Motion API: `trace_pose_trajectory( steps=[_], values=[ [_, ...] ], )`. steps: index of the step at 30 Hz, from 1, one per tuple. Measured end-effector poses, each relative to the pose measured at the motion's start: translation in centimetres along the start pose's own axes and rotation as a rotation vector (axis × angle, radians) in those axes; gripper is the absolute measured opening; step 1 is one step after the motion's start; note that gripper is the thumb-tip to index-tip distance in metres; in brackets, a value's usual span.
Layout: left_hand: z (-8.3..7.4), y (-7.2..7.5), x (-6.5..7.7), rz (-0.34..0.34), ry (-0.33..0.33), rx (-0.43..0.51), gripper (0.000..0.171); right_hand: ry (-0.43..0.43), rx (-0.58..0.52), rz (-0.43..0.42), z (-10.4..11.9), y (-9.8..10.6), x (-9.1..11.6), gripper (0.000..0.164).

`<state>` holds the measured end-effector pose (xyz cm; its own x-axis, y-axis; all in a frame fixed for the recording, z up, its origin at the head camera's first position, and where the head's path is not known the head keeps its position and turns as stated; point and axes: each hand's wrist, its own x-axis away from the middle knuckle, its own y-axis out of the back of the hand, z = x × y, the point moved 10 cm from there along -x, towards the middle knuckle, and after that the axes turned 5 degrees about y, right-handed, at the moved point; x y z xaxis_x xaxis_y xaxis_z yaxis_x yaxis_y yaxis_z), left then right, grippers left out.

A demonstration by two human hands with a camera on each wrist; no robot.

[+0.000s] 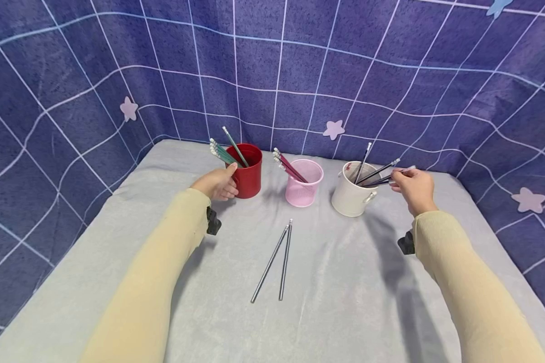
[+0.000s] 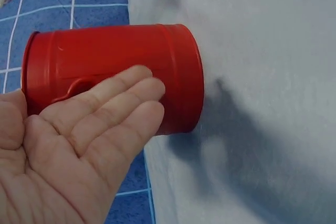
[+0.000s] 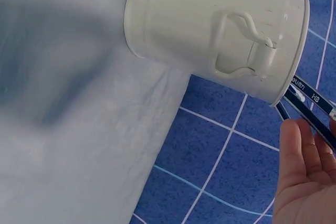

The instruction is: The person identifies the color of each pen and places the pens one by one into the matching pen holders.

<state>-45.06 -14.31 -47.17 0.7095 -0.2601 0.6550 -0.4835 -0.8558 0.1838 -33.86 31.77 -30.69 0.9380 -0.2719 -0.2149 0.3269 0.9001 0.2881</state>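
Observation:
In the head view my left hand point(image 1: 219, 184) is at the left side of a red metal cup point(image 1: 249, 176) that holds several green pencils point(image 1: 223, 155). In the left wrist view its fingers lie fairly straight alongside the cup's handle; the thumb is partly cut off. My right hand point(image 1: 414, 188) pinches dark pencils point(image 1: 383, 180) at their upper ends, while their lower parts lean inside a white metal cup point(image 1: 350, 197). How many it grips is hidden. The right wrist view shows a dark pencil point(image 3: 310, 94) marked HB between the cup's rim and the fingers.
Between those cups stands a pink mesh cup point(image 1: 301, 194) with several dark pink pencils point(image 1: 292, 168). Two silver-grey pencils point(image 1: 270, 264) lie on the grey cloth-covered table point(image 1: 345, 302). A blue grid-patterned curtain point(image 1: 263, 65) with star shapes hangs behind and at both sides.

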Motion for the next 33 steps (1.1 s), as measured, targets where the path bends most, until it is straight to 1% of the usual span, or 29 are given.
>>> trace_pose_trajectory(
  steps=[2, 3, 4, 5, 6, 7, 9, 11, 12, 13, 15, 16, 17, 19, 22, 24, 25, 27, 28, 30, 31, 32, 33],
  values=[
    [1.0, 1.7, -3.5, 0.009, -0.017, -0.009, 0.104, -0.005, 0.0, 0.015, 0.0, -0.1, 0.0, 0.027],
    [1.1, 2.0, -4.0, 0.005, -0.01, -0.008, 0.101, -0.005, 0.003, 0.021, 0.1, -0.1, 0.1, 0.029],
    [1.1, 2.1, -4.0, -0.007, -0.006, -0.007, 0.099, -0.005, 0.014, 0.026, 0.1, -0.1, 0.1, 0.031],
    [0.9, 2.0, -3.5, -0.005, -0.004, -0.012, 0.098, -0.004, 0.024, 0.03, 0.1, -0.1, 0.1, 0.033],
    [0.4, 1.6, -2.4, -0.014, -0.009, -0.019, 0.096, -0.004, 0.03, 0.027, 0.1, -0.1, 0.1, 0.034],
    [-0.2, 1.2, -0.8, -0.027, -0.016, -0.029, 0.093, -0.001, 0.034, 0.022, 0.1, -0.1, 0.1, 0.033],
    [-1.5, -0.1, 3.0, -0.064, 0.004, -0.04, 0.086, 0.007, 0.02, 0.006, 0.2, -0.1, 0.2, 0.028],
    [-2.7, -1.4, 6.6, -0.093, 0.021, -0.047, 0.079, -0.002, -0.036, -0.024, 0.1, 0.1, 0.3, 0.02],
    [-3.2, -1.9, 8.0, -0.101, 0.017, -0.053, 0.076, -0.012, -0.084, -0.047, 0.0, 0.2, 0.3, 0.019],
    [-3.5, -2.3, 8.9, -0.108, 0.018, -0.053, 0.075, -0.021, -0.122, -0.068, -0.2, 0.4, 0.4, 0.018],
    [-3.9, -2.7, 9.9, -0.109, 0.02, -0.04, 0.073, -0.044, -0.206, -0.123, -0.7, 0.8, 0.7, 0.023],
    [-4.1, -2.8, 10.2, -0.109, 0.018, -0.039, 0.071, -0.054, -0.237, -0.149, -1.0, 1.1, 0.9, 0.026],
    [-4.1, -2.9, 10.4, -0.111, 0.018, -0.032, 0.069, -0.063, -0.251, -0.167, -1.3, 1.3, 1.1, 0.029],
    [-4.1, -2.6, 10.2, -0.146, 0.011, -0.02, 0.067, -0.076, -0.242, -0.188, -1.8, 1.6, 1.5, 0.033],
    [-4.0, -1.8, 9.7, -0.192, -0.005, 0.001, 0.062, -0.09, -0.158, -0.165, -2.4, 1.7, 2.0, 0.036],
    [-3.7, -1.1, 8.8, -0.21, -0.011, 0.024, 0.06, -0.099, -0.083, -0.125, -2.7, 1.5, 2.3, 0.038],
    [-3.4, -0.6, 7.5, -0.177, -0.028, 0.046, 0.061, -0.097, -0.047, -0.102, -2.8, 1.4, 2.5, 0.041],
    [-3.1, -0.1, 6.4, -0.163, -0.027, 0.068, 0.062, -0.097, 0.023, -0.058, -2.9, 1.1, 2.7, 0.046],
    [-2.9, -0.1, 6.2, -0.155, -0.029, 0.075, 0.062, -0.096, 0.051, -0.042, -3.1, 1.0, 2.9, 0.05],
    [-3.0, -0.4, 6.6, -0.164, -0.023, 0.069, 0.062, -0.092, 0.101, -0.017, -3.2, 0.7, 3.2, 0.055],
    [-3.1, -0.6, 7.0, -0.172, -0.023, 0.065, 0.061, -0.085, 0.128, -0.007, -3.2, 0.6, 3.3, 0.056],
    [-3.4, -1.0, 8.1, -0.207, -0.007, 0.049, 0.061, -0.074, 0.159, 0.002, -3.2, 0.5, 3.4, 0.056],
    [-3.4, -1.2, 8.3, -0.211, -0.003, 0.045, 0.061, -0.062, 0.194, 0.017, -3.1, 0.4, 3.6, 0.056]
  ],
)
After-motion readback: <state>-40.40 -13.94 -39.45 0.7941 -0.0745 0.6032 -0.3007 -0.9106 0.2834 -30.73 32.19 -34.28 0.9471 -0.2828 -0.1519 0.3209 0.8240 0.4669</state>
